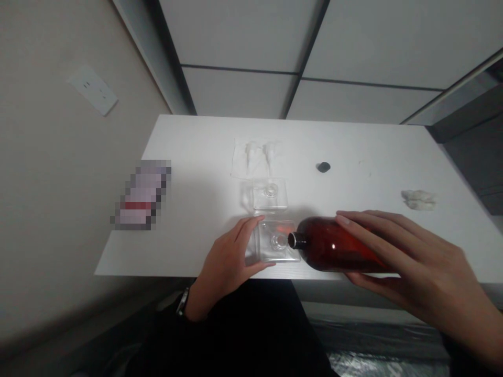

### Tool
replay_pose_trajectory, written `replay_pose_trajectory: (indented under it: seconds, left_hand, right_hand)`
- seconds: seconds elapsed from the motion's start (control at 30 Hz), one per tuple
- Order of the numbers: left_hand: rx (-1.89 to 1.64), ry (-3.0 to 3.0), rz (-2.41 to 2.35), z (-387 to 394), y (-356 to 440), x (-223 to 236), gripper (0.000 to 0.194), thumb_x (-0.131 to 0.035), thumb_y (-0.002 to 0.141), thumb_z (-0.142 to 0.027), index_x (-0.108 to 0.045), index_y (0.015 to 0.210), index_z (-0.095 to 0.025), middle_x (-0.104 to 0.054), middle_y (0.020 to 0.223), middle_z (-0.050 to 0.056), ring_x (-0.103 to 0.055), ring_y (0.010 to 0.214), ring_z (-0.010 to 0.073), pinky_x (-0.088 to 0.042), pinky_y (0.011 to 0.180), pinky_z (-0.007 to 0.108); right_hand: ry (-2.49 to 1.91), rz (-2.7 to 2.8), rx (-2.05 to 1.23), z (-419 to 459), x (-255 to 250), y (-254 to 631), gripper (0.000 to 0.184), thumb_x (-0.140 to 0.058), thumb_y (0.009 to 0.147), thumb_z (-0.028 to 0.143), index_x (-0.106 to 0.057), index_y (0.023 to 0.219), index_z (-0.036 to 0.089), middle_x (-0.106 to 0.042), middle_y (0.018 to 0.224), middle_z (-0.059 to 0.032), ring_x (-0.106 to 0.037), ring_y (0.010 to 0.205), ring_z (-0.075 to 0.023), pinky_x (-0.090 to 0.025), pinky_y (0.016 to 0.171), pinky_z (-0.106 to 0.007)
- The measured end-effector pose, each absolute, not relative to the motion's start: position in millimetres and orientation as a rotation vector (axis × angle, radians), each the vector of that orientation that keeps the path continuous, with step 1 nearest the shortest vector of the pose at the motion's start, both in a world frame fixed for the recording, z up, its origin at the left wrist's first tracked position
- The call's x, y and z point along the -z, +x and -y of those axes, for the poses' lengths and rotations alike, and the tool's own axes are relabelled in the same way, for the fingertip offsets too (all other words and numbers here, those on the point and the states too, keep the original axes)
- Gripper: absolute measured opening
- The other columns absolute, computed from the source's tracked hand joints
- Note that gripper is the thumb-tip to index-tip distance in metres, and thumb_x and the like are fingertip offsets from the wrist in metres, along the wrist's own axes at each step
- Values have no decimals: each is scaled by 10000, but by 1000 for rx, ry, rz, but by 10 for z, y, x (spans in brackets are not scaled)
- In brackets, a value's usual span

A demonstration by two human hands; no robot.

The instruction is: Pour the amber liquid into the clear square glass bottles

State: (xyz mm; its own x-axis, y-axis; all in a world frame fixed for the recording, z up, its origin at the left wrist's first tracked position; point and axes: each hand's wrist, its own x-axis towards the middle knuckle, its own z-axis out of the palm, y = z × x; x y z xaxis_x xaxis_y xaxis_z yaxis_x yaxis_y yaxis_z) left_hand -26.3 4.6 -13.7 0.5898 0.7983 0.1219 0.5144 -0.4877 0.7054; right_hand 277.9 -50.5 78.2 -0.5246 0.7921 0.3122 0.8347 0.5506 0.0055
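Note:
My right hand point(416, 262) is wrapped round a large reddish-brown bottle point(334, 245) that is tipped to the left. The bottle's uncapped black-looking mouth is right by the round neck of a clear square bottle point(271, 251); whether they touch, I cannot tell. My left hand point(231, 256) grips the clear bottle from its left side, thumb at the near edge and fingers at the far edge. Just beyond it stands a second clear square bottle point(269, 195) with an open neck. No stream of liquid can be made out.
Two whitish pump heads in a clear bag point(259, 157) lie farther back on the white table point(192, 152). A small dark cap point(324, 167) is to their right. Crumpled tissue point(418, 199) lies at the right, and a blurred-out pinkish item point(141, 195) at the left.

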Motion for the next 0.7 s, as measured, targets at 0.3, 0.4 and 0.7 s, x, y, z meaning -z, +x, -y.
replay_pose_trajectory:
  seconds: [0.3,0.4,0.7]
  left_hand:
    - [-577,2168,-1028,-50,-265,132,881,-885,860,-357,-365,1566,-277,-592,1544,154,-612,1426,362,-571,1144,547]
    - [-574,2164,-1028,-50,-267,129,873,-882,863,-360,-372,1566,-278,-598,1538,150,-620,1416,358,-576,1138,540]
    - [-585,2165,-1022,-55,-263,116,881,-898,847,-352,-386,1560,-271,-607,1529,147,-629,1403,352,-578,1136,522]
  right_hand:
    - [-1383,2524,165,508,-793,2810,729,-526,1074,389,-220,1733,321,-709,1418,-119,-736,1100,-379,-666,772,-521]
    - [-1386,2517,140,503,-790,2814,718,-534,1071,409,-252,1726,324,-715,1409,-118,-740,1089,-393,-663,762,-528]
    - [-1418,2527,128,512,-794,2832,728,-538,1064,398,-237,1726,359,-719,1405,-97,-737,1092,-400,-663,804,-553]
